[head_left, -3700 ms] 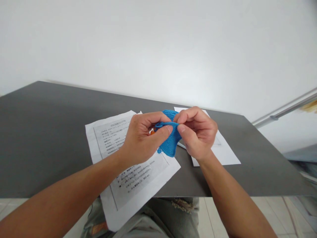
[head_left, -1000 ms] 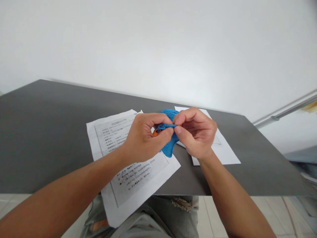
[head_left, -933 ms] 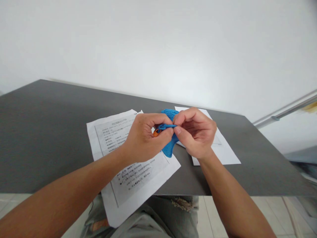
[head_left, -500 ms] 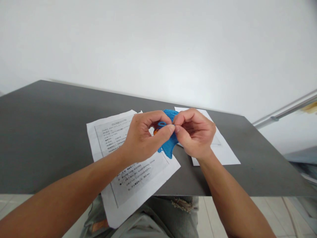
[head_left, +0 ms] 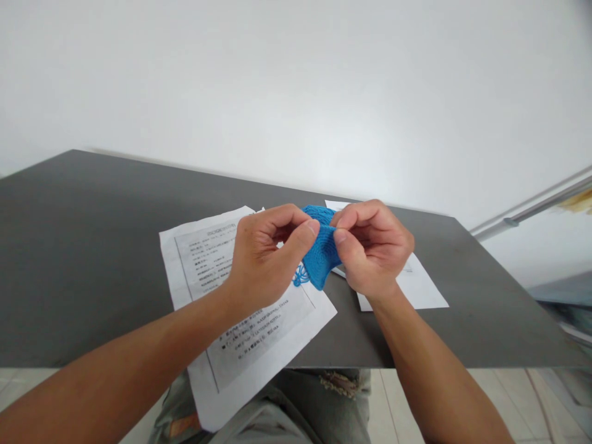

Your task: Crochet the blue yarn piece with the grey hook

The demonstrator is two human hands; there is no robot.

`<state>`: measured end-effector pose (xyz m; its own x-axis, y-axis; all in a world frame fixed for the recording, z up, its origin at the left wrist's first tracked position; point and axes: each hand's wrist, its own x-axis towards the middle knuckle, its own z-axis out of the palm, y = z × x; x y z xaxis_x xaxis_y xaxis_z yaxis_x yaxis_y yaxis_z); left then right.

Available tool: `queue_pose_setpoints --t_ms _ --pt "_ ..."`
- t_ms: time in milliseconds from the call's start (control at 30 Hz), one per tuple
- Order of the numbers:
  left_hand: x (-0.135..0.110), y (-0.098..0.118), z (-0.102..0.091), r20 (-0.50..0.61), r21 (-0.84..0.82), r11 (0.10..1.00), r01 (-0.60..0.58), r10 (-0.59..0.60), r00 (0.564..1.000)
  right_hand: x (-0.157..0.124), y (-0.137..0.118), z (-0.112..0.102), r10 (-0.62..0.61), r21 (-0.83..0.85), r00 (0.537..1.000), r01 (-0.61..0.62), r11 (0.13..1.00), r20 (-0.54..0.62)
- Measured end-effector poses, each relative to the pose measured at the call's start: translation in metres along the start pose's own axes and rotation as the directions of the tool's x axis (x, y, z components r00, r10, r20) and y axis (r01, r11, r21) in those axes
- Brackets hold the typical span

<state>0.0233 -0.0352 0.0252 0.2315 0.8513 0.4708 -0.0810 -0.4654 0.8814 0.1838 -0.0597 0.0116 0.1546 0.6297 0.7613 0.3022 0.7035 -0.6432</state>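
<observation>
Both hands hold a small blue crocheted piece point(head_left: 322, 256) up above a dark grey table point(head_left: 92, 246). My left hand point(head_left: 263, 256) pinches its left upper edge between thumb and forefinger. My right hand point(head_left: 372, 250) pinches the right upper edge the same way, with the other fingers curled in. The piece hangs down between the thumbs to a point, and a loose loop of blue yarn dangles at its lower left. The part behind the fingers is hidden.
A printed sheet of paper point(head_left: 240, 320) lies under my left hand and sticks out over the table's near edge. A second white sheet point(head_left: 416, 290) lies under my right hand. A metal rail point(head_left: 531, 206) runs at the right. My knees show below the table.
The hands have drawn slightly apart, spreading the blue piece wider between them. The small orange bit seen by my left thumb earlier no longer shows.
</observation>
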Motion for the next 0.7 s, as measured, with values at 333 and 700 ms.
queue_pose_setpoints --t_ms 333,700 --pt "-0.0043 -0.0043 0.0032 -0.035 -0.064 0.998 0.005 -0.007 0.999 -0.0004 0.0022 0.0007 0.020 0.056 1.000 -0.020 0.998 -0.003" --pt "-0.0064 -0.0069 0.0028 -0.025 -0.021 0.997 -0.077 0.076 0.997 -0.0014 0.0046 -0.0008 0.134 0.170 0.991 -0.134 0.976 0.009"
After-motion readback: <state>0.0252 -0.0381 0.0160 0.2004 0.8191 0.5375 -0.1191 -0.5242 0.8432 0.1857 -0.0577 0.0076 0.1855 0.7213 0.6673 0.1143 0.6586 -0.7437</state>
